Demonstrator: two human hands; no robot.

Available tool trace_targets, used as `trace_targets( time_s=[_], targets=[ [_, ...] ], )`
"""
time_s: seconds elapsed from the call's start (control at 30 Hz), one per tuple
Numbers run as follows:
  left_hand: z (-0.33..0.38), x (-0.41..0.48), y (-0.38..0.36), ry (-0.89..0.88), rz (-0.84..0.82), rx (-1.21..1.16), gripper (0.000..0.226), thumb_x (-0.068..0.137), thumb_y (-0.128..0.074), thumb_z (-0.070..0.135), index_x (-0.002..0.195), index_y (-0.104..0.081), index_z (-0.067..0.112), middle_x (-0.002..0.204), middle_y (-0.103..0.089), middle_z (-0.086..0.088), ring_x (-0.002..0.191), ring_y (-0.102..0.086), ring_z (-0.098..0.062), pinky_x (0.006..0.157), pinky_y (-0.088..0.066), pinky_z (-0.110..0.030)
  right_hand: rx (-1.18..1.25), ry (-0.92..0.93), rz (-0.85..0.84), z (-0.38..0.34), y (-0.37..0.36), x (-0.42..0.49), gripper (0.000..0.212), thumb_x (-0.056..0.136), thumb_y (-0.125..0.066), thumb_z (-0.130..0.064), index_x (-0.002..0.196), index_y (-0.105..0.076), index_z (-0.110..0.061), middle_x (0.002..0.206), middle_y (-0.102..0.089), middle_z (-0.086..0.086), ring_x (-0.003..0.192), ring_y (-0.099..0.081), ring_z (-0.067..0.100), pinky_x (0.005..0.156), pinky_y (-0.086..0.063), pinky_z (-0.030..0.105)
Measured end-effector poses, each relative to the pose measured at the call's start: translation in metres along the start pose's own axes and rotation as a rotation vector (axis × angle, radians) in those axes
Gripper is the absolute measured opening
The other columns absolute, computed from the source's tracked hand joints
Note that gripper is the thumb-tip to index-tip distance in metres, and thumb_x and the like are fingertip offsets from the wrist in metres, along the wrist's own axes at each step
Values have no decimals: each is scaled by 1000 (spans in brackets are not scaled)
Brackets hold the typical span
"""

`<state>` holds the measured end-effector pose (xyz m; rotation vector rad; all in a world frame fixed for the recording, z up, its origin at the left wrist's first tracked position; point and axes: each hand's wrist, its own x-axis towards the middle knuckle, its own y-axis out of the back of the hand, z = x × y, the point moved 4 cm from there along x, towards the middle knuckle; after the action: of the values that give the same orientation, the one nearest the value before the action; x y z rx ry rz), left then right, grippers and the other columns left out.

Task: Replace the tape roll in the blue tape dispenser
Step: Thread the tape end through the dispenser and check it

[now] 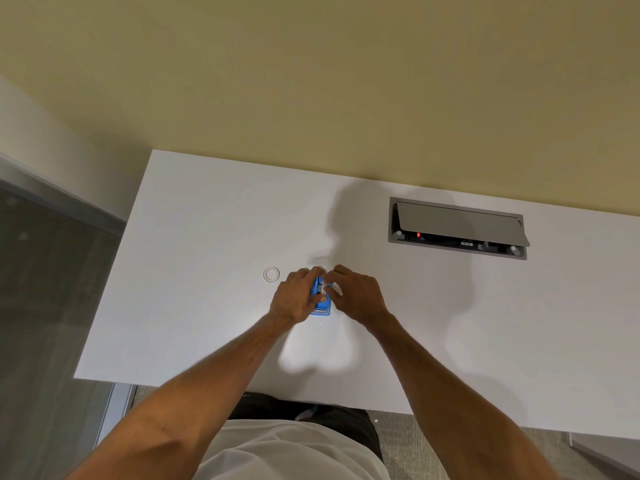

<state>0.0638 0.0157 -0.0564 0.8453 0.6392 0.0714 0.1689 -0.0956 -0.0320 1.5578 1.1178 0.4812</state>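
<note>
The blue tape dispenser [320, 306] stands on the white desk [207, 254], mostly covered by both hands. My left hand [297, 296] wraps its left side and holds it. My right hand [356, 295] comes in from the right, its fingertips pinching a small whitish piece at the dispenser's top; whether that is tape or a roll core I cannot tell. A clear tape roll [271, 274] lies flat on the desk just left of my left hand, apart from it.
A grey cable box [457, 227] with its lid tilted up is sunk into the desk at the back right. The desk's left edge drops to a dark floor [45, 306]. A yellowish wall [311, 81] runs along the desk's back edge.
</note>
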Motion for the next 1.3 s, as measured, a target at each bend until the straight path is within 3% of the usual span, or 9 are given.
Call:
trace_targets(
  time_s=[0.2,0.43,0.73,1.07,1.3],
  targets=[
    [0,1,1,6,0,13,55,105,-61,45,153,-46,23,145,-61,-7,132,-59,-32,108,-56,-47,-15,-31,4,-2,2,5,34,105,-47,-50,116,-70,-28,106,-73,-8,84,-70,13,69,-43,15],
    [1,1,0,16,4,10,57,105,-61,44,155,-46,21,145,-61,-7,132,-59,-31,107,-55,-44,-83,-12,-23,1,1,12,38,107,-42,-52,114,-69,-26,104,-73,-6,87,-70,14,81,-59,25],
    [1,1,0,21,4,36,57,105,-62,43,156,-44,23,146,-61,-6,134,-59,-31,109,-55,-45,-114,35,-32,1,0,9,38,107,-45,-50,123,-66,-24,110,-71,-6,87,-71,15,79,-57,23],
    [2,0,-1,30,16,35,54,104,-63,42,151,-48,20,141,-63,-6,131,-60,-31,106,-56,-44,-218,160,-80,-4,0,13,39,108,-44,-48,128,-62,-20,111,-69,-1,87,-70,18,82,-60,30],
    [2,0,-2,29,22,36,58,104,-63,43,154,-46,20,142,-63,-7,130,-61,-31,106,-56,-44,-104,27,-26,-3,2,7,33,107,-48,-45,121,-64,-20,112,-69,-4,86,-70,18,79,-61,30]
  ],
)
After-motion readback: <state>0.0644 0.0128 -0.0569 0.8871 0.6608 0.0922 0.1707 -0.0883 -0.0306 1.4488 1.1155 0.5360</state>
